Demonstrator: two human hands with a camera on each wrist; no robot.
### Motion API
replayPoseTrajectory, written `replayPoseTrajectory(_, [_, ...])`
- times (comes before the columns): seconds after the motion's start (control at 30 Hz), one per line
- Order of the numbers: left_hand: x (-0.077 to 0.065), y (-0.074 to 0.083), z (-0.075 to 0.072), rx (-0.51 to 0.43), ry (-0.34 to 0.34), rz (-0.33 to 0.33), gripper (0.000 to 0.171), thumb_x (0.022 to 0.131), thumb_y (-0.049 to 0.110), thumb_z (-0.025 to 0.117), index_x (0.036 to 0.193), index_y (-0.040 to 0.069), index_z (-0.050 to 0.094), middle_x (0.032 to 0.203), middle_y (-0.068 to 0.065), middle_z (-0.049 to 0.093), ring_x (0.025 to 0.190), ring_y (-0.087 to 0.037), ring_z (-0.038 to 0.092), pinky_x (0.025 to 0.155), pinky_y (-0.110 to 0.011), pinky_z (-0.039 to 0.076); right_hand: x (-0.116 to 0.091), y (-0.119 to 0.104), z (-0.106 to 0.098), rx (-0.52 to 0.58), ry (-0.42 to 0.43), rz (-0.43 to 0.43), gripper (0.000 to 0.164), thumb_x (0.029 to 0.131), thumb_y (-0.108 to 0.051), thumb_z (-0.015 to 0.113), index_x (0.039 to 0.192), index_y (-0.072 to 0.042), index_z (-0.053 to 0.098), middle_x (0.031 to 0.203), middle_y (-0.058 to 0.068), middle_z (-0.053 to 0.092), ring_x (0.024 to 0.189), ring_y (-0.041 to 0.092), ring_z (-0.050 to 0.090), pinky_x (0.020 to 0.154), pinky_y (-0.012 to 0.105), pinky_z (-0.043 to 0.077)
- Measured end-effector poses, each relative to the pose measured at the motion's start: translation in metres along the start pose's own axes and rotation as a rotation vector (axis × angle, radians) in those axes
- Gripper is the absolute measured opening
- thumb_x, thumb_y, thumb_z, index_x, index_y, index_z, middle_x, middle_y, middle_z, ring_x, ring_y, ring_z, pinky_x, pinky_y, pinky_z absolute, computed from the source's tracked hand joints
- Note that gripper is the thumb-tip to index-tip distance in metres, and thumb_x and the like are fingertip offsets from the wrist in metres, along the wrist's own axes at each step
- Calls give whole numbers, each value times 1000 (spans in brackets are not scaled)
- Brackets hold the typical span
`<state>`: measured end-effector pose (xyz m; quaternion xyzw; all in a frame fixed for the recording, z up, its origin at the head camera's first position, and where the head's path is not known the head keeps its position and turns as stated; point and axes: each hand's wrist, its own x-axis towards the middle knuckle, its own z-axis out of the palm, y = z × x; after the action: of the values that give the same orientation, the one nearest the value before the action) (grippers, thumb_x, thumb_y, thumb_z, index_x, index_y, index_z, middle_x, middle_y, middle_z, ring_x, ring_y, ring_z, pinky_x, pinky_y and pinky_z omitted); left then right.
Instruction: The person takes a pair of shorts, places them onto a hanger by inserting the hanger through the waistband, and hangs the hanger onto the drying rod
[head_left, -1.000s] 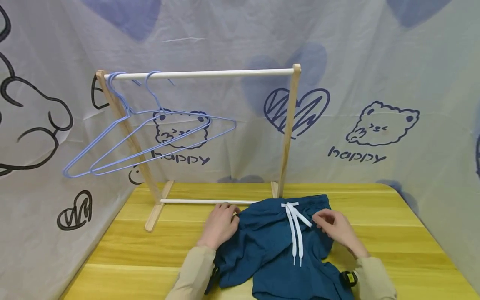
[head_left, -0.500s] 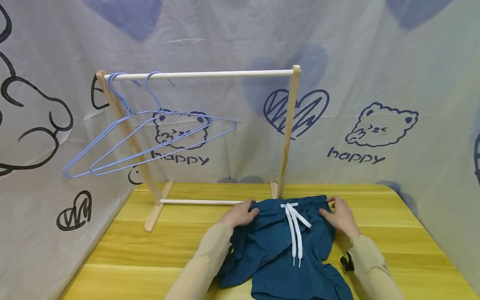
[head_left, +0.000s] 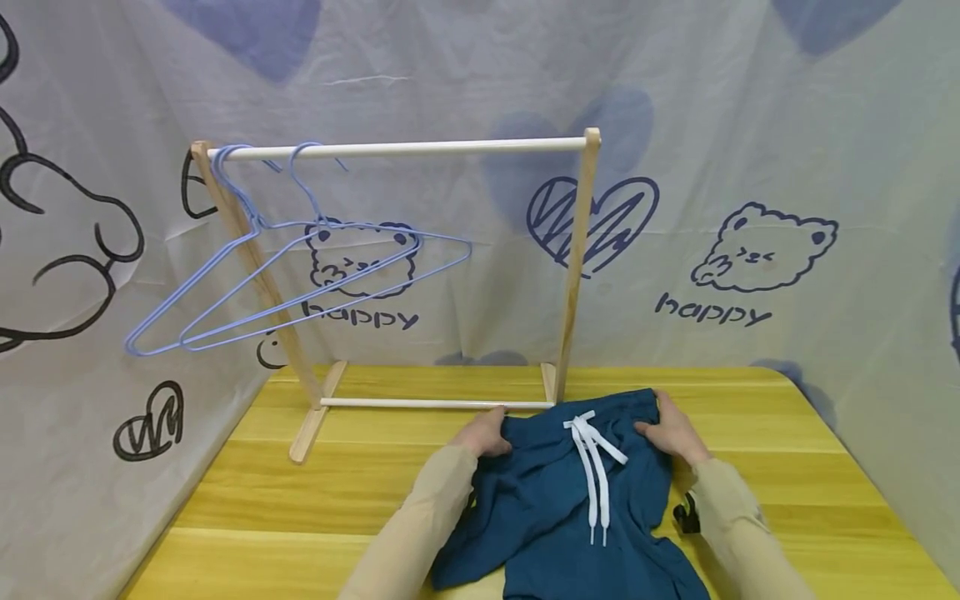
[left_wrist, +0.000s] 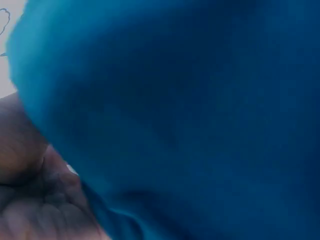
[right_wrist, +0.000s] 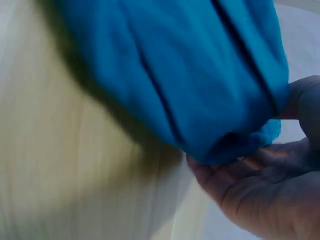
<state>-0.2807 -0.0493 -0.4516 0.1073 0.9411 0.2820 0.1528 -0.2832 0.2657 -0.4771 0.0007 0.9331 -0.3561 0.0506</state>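
Observation:
Dark teal shorts with a white drawstring tied in front lie on the table, waistband toward the rack. My left hand grips the waistband's left end; in the left wrist view the blue cloth hides most of its fingers. At the right end, my right hand holds the other corner. The right wrist view has the fingers under the fabric and the thumb on top of it.
A wooden rack with a white top bar stands behind the shorts. Several blue hangers hang at its left. The rack's lower bar runs close to the left hand. A printed curtain backs the table.
Both hands have come to the waistband's two ends, the left moving right and up, the right moving up. The waistband's left side has since dropped slightly, so it slants.

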Motion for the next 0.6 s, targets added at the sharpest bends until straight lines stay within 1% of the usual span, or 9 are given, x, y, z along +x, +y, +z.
replayPoseTrajectory(0.07, [1,-2,2,-5,11,5,47,90,4,68,135,2,54,136,-24,59,119,-36,60,102,-47,48,-1,-1,-1,34,21,-17,66,98,-9,53,150,15,22,148,45,32,135,60,36,110,66,35])
replayPoseTrajectory(0.1, [1,-4,2,-11,33,20,41,89,3,68,128,1,57,132,-24,61,113,-34,61,98,-46,49,-2,-2,-3,54,37,-26,63,98,-9,52,150,14,25,147,44,35,133,59,39,108,65,37])
replayPoseTrajectory(0.17, [-1,-7,1,-22,94,51,31,86,2,68,116,3,60,121,-22,65,101,-32,60,90,-43,50,-5,-6,-7,97,76,-43,58,99,-9,51,148,13,30,142,42,41,128,57,44,104,65,40])
replayPoseTrajectory(0.23, [-4,-10,-2,-22,159,93,24,85,0,68,108,4,60,112,-21,66,95,-31,57,84,-42,48,-8,-11,-12,137,127,-67,53,99,-9,50,145,12,35,139,41,45,125,55,47,103,64,41])
replayPoseTrajectory(0.33, [-10,-12,-11,-24,248,145,17,87,0,66,101,4,58,102,-20,65,91,-31,55,80,-40,46,-12,-21,-23,188,208,-124,42,98,-7,50,136,10,45,137,38,49,126,52,49,103,63,41])
replayPoseTrajectory(0.43, [-20,-10,-27,-43,332,199,14,89,1,64,99,5,56,93,-17,62,81,-28,53,76,-37,44,-17,-34,-37,211,280,-199,30,98,-5,50,125,8,51,132,35,53,126,49,51,102,59,42])
replayPoseTrajectory(0.5, [-26,-6,-40,-68,387,219,14,90,2,63,100,7,55,85,-14,59,73,-26,50,72,-35,42,-21,-46,-48,212,321,-243,25,98,-5,49,120,6,54,127,31,57,120,42,55,99,49,45])
replayPoseTrajectory(0.57, [-34,-1,-55,-99,447,245,15,91,2,62,102,8,54,78,-12,54,67,-25,48,67,-33,40,-26,-59,-58,222,370,-293,23,98,-5,49,117,5,57,119,24,61,108,28,61,94,35,46])
replayPoseTrajectory(0.6, [-38,3,-62,-110,483,259,15,91,3,62,103,9,53,79,-12,54,66,-24,47,67,-32,39,-29,-66,-63,234,395,-319,22,97,-4,50,115,5,58,114,18,63,101,20,62,91,28,46])
